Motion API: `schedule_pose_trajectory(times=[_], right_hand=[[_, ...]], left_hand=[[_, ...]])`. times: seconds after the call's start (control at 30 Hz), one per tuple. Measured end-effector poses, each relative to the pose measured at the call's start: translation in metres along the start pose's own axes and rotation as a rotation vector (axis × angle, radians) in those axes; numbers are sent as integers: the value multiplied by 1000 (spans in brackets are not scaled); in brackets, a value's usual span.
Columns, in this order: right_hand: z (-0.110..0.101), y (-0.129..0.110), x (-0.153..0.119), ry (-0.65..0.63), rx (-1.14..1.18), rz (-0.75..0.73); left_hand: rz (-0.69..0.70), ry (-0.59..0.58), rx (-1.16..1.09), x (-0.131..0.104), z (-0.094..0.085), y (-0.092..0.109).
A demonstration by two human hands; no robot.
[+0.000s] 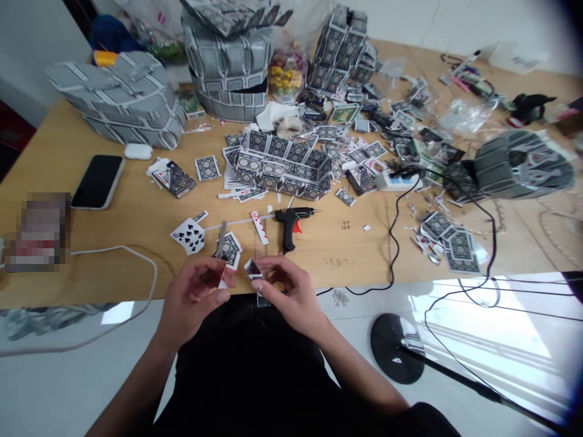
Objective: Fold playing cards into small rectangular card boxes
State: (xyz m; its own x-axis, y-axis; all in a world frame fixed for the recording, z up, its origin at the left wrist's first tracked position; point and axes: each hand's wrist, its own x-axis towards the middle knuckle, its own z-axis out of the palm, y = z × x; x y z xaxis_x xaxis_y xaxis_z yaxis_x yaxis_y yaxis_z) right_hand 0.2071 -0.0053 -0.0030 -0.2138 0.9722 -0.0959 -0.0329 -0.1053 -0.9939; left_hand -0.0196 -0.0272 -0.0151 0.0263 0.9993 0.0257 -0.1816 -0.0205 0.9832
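Near the table's front edge my left hand (pixel 195 295) pinches a small piece of playing card (pixel 223 279), seen nearly edge-on. Just to its right my right hand (pixel 288 291) holds a folded card piece (pixel 253 269) between thumb and fingers. The two pieces are apart. Beyond my hands lie a patterned card (pixel 231 250) with a grey strip tool across it, a ten of spades (pixel 188 236) and a narrow red-suited card strip (pixel 260 227). A black glue gun (pixel 287 227) with an orange trigger rests on its side, nozzle pointing right.
A long woven card box (pixel 282 165) stands mid-table. Larger woven card forms (pixel 132 100) stand behind, another (pixel 521 164) at right. Loose cards (pixel 455 243) and scraps lie around a power strip (pixel 397 180) with black cables. A phone (pixel 98 182) and white cable (pixel 146 258) lie left.
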Motion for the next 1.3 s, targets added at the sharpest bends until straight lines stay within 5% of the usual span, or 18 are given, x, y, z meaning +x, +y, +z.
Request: schedule_pose_trajectory(times=[0.17, 0.33, 0.63, 0.9, 1.1, 1.3], right_hand=[[1, 3, 0, 33, -8, 23], [-2, 3, 2, -13, 227, 12], [-2, 3, 4, -19, 392, 77], [3, 14, 2, 109, 301, 86], [6, 15, -1, 99, 220, 46], [8, 13, -1, 126, 269, 57]], left_hand=[[-109, -22, -107, 3, 3, -1], [-218, 14, -283, -1, 0, -13], [-198, 61, -147, -3, 9, -8], [31, 106, 65, -9, 44, -3], [189, 174, 143, -8, 45, -15], [174, 150, 243, -12, 46, -10]])
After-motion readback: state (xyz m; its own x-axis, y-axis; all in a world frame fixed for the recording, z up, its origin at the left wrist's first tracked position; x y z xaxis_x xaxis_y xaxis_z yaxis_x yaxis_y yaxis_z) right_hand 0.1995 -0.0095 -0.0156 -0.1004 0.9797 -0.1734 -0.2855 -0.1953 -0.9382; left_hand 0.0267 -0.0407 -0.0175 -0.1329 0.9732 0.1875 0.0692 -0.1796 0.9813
